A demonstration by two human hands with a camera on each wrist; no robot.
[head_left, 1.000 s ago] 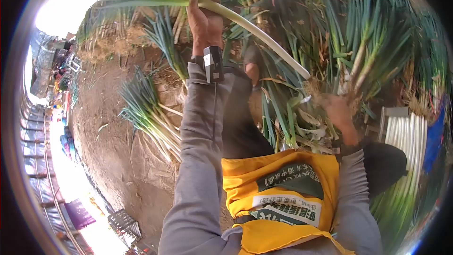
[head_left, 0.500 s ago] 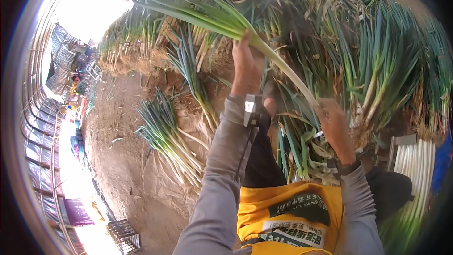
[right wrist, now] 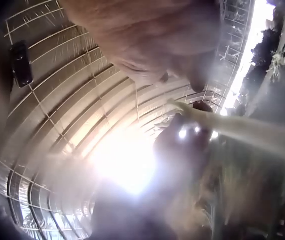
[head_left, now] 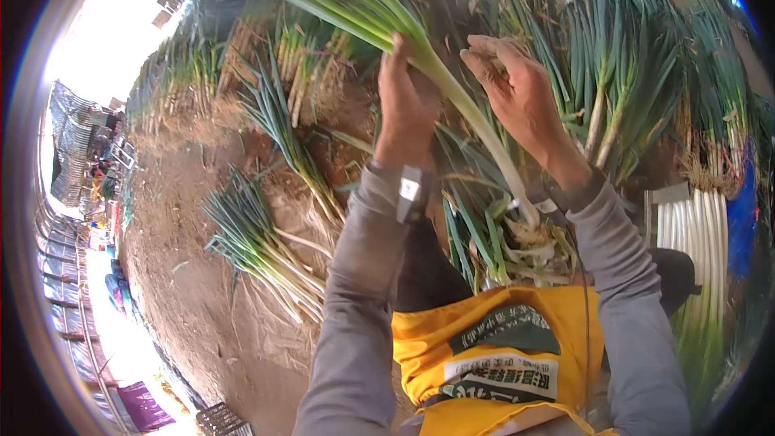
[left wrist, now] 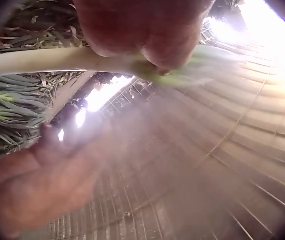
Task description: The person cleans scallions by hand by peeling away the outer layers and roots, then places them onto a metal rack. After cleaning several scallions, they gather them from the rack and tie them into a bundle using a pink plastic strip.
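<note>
My left hand (head_left: 408,109) grips a long green onion (head_left: 476,117) where its green leaves meet the pale stalk. The onion slants across the head view, leaves at upper left and root end low near the apron. In the left wrist view, fingers (left wrist: 147,30) lie over the stalk (left wrist: 47,61). Just right of the stalk, my right hand (head_left: 525,97) is raised with loosely bent fingers, holding nothing visible. The right wrist view has the fingers (right wrist: 152,40) above the stalk (right wrist: 257,132), apart from it.
Bundles of green onions (head_left: 630,48) stand at right and along the back. Loose onions (head_left: 270,250) lie on the dirt floor (head_left: 178,274) at left. White-stalked onions (head_left: 690,226) rest in a metal rack (head_left: 650,210) at right. Peeled leaves (head_left: 557,254) are heaped by the yellow apron (head_left: 500,339).
The right hand has left the stalk's root end and risen beside its upper part. The left hand has kept its grip, moving inward from the upper left, with the onion now slanting more steeply.
</note>
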